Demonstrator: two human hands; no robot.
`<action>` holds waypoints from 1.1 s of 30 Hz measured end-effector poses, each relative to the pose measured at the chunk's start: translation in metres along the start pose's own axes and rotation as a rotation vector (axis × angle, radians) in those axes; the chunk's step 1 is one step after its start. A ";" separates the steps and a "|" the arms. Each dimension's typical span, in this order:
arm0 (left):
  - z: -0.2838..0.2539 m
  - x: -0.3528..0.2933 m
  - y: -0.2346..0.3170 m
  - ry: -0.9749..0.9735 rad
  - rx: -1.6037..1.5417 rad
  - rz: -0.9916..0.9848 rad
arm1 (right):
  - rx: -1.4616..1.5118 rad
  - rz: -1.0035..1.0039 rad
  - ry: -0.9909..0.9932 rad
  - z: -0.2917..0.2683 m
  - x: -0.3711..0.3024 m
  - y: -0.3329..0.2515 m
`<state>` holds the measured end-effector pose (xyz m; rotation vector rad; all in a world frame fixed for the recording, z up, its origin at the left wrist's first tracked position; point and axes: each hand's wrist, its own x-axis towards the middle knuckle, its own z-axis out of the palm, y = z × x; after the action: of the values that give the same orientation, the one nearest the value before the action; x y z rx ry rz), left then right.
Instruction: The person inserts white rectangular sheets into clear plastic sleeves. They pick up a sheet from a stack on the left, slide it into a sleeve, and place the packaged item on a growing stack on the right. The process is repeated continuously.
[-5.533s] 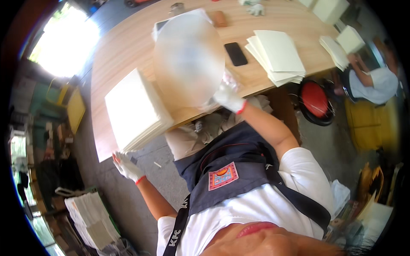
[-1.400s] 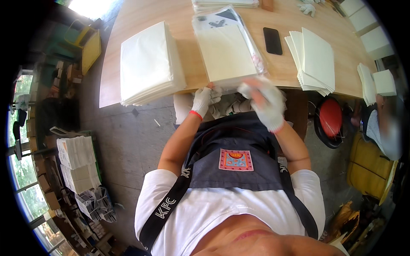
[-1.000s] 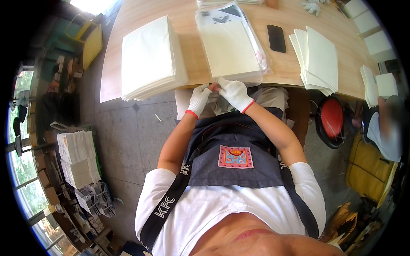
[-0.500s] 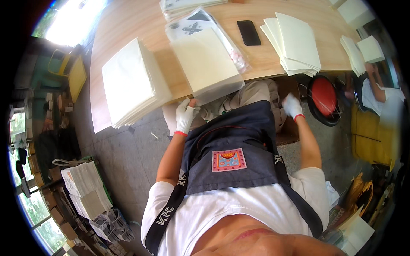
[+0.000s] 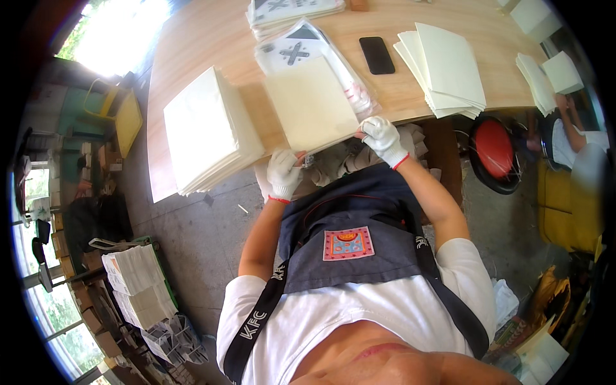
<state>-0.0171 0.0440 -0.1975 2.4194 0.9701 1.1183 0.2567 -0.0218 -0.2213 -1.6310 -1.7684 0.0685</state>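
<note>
A cream paper pack (image 5: 311,102) lies flat at the table's near edge, partly over printed clear plastic bags (image 5: 295,54). It seems to be inside a translucent sleeve. My left hand (image 5: 284,173), in a white knit glove with bare fingertips, is closed at the pack's near left corner. At its near right corner my right hand (image 5: 384,138), gloved the same way, pinches the edge between thumb and fingers. Whether the fingers hold sleeve or paper is too small to tell. To the left stands a thick stack of white paper packs (image 5: 208,131).
A black phone (image 5: 376,55) and a fanned pile of cream paper (image 5: 446,70) lie to the right on the wooden table (image 5: 346,19). More printed bags (image 5: 292,11) sit at the back. A red stool (image 5: 493,147) stands by the right edge; another person (image 5: 571,131) sits beyond it.
My right hand has come in from the right, up to the pack's near right corner. The translucent flap that hung over the table edge no longer shows there. My left hand stays near the left corner.
</note>
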 end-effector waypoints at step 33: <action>-0.213 -0.021 -0.101 0.384 -0.152 -0.766 | 1.015 0.372 -0.584 0.064 0.147 -0.195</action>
<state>-0.2342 0.1013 -0.1231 1.4880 1.6585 1.2821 0.0657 0.0966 -0.1054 -1.1582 -1.3540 1.4764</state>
